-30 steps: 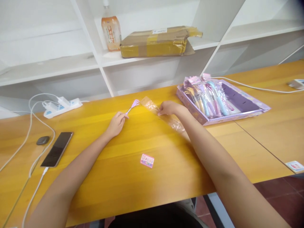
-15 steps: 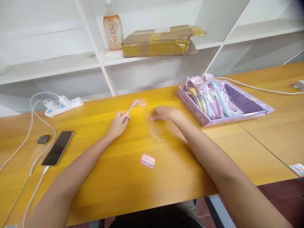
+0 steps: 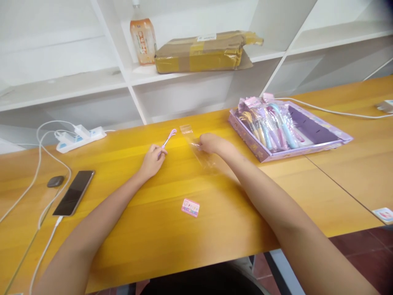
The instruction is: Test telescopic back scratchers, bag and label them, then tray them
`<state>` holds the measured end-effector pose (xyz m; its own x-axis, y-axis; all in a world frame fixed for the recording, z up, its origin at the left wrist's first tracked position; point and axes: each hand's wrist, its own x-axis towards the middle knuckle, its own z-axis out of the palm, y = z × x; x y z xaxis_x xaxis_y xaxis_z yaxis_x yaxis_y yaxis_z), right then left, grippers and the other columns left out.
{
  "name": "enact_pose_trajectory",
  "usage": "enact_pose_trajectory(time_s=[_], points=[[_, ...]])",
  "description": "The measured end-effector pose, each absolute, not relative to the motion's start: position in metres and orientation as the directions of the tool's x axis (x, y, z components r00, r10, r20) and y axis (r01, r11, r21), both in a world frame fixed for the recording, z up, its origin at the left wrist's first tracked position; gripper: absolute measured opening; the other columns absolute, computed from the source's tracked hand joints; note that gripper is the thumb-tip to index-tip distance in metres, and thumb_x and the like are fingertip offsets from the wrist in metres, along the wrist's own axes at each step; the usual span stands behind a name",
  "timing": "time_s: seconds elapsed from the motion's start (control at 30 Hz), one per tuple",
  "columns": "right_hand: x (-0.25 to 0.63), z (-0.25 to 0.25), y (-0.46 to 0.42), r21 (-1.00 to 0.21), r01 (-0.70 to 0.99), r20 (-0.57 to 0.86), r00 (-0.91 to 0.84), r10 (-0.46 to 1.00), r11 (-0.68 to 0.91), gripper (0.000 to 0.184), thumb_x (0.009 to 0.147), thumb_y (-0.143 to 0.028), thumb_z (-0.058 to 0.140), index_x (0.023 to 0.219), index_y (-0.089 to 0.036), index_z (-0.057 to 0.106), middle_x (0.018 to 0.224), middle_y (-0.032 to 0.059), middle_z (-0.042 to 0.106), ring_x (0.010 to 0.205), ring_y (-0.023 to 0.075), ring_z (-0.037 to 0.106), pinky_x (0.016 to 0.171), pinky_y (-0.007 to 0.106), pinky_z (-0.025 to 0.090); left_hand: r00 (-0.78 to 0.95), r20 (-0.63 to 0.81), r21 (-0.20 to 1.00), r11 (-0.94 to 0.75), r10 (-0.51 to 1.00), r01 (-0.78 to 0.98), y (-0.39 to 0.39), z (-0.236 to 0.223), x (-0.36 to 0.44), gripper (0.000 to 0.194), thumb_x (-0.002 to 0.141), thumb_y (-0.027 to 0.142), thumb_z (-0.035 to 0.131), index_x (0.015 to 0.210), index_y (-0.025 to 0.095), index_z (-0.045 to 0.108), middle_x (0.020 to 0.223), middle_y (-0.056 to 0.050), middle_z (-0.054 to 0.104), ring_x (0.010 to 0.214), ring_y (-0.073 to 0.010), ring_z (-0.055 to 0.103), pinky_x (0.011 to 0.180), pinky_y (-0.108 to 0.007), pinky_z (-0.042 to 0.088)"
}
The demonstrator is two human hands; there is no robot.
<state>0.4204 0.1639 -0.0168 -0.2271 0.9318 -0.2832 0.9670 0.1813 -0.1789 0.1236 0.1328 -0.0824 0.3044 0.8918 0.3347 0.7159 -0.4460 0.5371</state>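
My left hand (image 3: pixel 152 160) is closed around the handle of a small purple back scratcher (image 3: pixel 168 138), whose curved, clawed head points away to the upper right. Across from it, my right hand (image 3: pixel 211 143) pinches the side of a long clear plastic bag (image 3: pixel 196 149); its fingertips are partly hidden. The bag looks flat, with its far end near the scratcher's head, not touching it. A pink printed card (image 3: pixel 190 207) lies on the table nearer to me, between my forearms.
At right sits a purple cardboard tray (image 3: pixel 319 149) with several bagged back scratchers (image 3: pixel 278 127). On the left are a phone (image 3: pixel 74 192) on a cable, a dark small case (image 3: pixel 55 181) and a power strip (image 3: pixel 80 139). A bottle (image 3: pixel 143 41) and taped carton (image 3: pixel 202 53) occupy the shelf.
My right hand has taken hold of the clear bag, and its near end has shifted up and to the right. My left hand still holds the back scratcher. The view has shifted slightly.
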Motion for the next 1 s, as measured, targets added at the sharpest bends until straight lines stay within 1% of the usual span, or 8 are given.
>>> enact_pose_trajectory(time_s=[0.2, 0.33, 0.43, 0.6, 0.67, 0.83, 0.9, 1.0], points=[[0.415, -0.018, 0.164, -0.313, 0.921, -0.124, -0.282, 0.951, 0.232, 0.017, 0.099, -0.026, 0.066, 0.1, -0.016, 0.079, 0.105, 0.015, 0.081, 0.097, 0.0248, 0.074, 0.08, 0.029, 0.05, 0.286, 0.3, 0.579, -0.412, 0.91, 0.704, 0.13, -0.075, 0.126, 0.021, 0.102, 0.029, 0.056, 0.1, 0.023, 0.076, 0.11, -0.007, 0.061, 0.107, -0.0243, 0.064, 0.103, -0.04, 0.051], [0.398, -0.011, 0.158, -0.631, 0.72, 0.054, -0.331, 0.942, 0.289, 0.019, 0.1, -0.032, 0.064, 0.095, -0.016, 0.072, 0.099, 0.0076, 0.079, 0.086, 0.0176, 0.069, 0.077, 0.026, 0.048, 0.289, 0.25, 0.705, -0.378, 0.924, 0.601, 0.125, -0.071, 0.133, 0.041, 0.104, 0.055, 0.054, 0.097, 0.022, 0.076, 0.105, -0.008, 0.063, 0.106, -0.0257, 0.064, 0.103, -0.042, 0.05], [0.384, -0.01, 0.152, -0.809, 0.488, 0.205, -0.289, 0.935, 0.328, 0.016, 0.094, -0.031, 0.066, 0.086, -0.017, 0.067, 0.089, 0.0043, 0.075, 0.079, 0.0161, 0.064, 0.076, 0.027, 0.047, 0.282, 0.223, 0.832, -0.333, 0.933, 0.444, 0.12, -0.074, 0.141, 0.065, 0.1, 0.08, 0.045, 0.089, 0.021, 0.073, 0.094, -0.007, 0.064, 0.093, -0.0252, 0.063, 0.092, -0.041, 0.054], [0.374, -0.006, 0.14, -0.817, 0.38, 0.359, -0.253, 0.898, 0.434, 0.015, 0.094, -0.034, 0.067, 0.089, -0.019, 0.065, 0.087, 0.0039, 0.071, 0.078, 0.0173, 0.061, 0.077, 0.03, 0.047, 0.281, 0.091, 0.972, -0.146, 0.955, 0.182, 0.115, -0.076, 0.149, 0.096, 0.095, 0.093, 0.013, 0.085, 0.022, 0.076, 0.077, -0.007, 0.064, 0.07, -0.0215, 0.058, 0.067, -0.036, 0.05], [0.374, -0.002, 0.135, -0.79, 0.381, 0.428, -0.219, 0.877, 0.48, 0.019, 0.099, -0.039, 0.064, 0.094, -0.021, 0.065, 0.093, 0.0059, 0.071, 0.084, 0.0191, 0.061, 0.079, 0.031, 0.047, 0.265, 0.06, 0.985, -0.101, 0.962, 0.141, 0.116, -0.073, 0.148, 0.1, 0.094, 0.094, 0.009, 0.086, 0.022, 0.079, 0.079, -0.008, 0.067, 0.067, -0.0206, 0.058, 0.064, -0.036, 0.049], [0.37, -0.004, 0.129, -0.778, 0.409, 0.453, -0.16, 0.877, 0.476, 0.019, 0.102, -0.039, 0.061, 0.097, -0.021, 0.063, 0.092, 0.0051, 0.069, 0.083, 0.0178, 0.059, 0.079, 0.03, 0.046, 0.237, 0.057, 0.984, -0.094, 0.97, 0.149, 0.114, -0.071, 0.147, 0.1, 0.092, 0.096, 0.015, 0.091, 0.022, 0.083, 0.086, -0.011, 0.074, 0.069, -0.0214, 0.061, 0.063, -0.036, 0.051], [0.364, -0.009, 0.129, -0.795, 0.411, 0.384, -0.226, 0.895, 0.446, 0.016, 0.099, -0.034, 0.066, 0.092, -0.02, 0.063, 0.084, 0.0017, 0.066, 0.076, 0.0153, 0.057, 0.076, 0.028, 0.045, 0.252, 0.104, 0.963, -0.161, 0.962, 0.217, 0.113, -0.072, 0.149, 0.086, 0.092, 0.093, 0.034, 0.094, 0.023, 0.083, 0.092, -0.01, 0.076, 0.079, -0.0236, 0.065, 0.072, -0.037, 0.054], [0.356, -0.015, 0.13, -0.863, 0.344, 0.295, -0.254, 0.921, 0.371, 0.015, 0.096, -0.031, 0.071, 0.091, -0.02, 0.063, 0.082, 0.0003, 0.067, 0.07, 0.0128, 0.057, 0.071, 0.025, 0.046, 0.241, 0.179, 0.908, -0.254, 0.954, 0.332, 0.112, -0.073, 0.152, 0.052, 0.085, 0.073, 0.074, 0.091, 0.022, 0.083, 0.101, -0.009, 0.077, 0.097, -0.0271, 0.069, 0.094, -0.04, 0.055]])
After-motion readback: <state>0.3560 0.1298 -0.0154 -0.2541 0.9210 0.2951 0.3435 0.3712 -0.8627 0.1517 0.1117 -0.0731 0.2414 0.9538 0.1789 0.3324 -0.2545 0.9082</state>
